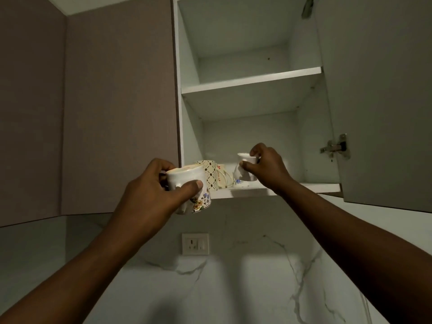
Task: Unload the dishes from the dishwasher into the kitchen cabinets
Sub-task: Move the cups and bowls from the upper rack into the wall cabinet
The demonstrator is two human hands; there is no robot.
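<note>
I look up into an open white wall cabinet [245, 190]. My left hand [149, 195] grips a white floral mug [189, 178] just below and in front of the bottom shelf's left end. Over that same shelf, my right hand [266, 167] holds a small white cup [243, 169] with a blue flower; whether its base touches the shelf I cannot tell. Between the two, on the shelf, stand a patterned mug [210, 174] and a white mug with red marks [222, 175].
The cabinet door [378, 101] hangs open on the right, its hinge at mid height. A bare upper shelf [252, 81] sits above. Closed brown cabinet fronts [93, 101] fill the left. A marble backsplash carries a wall socket [195, 243] below the cabinet.
</note>
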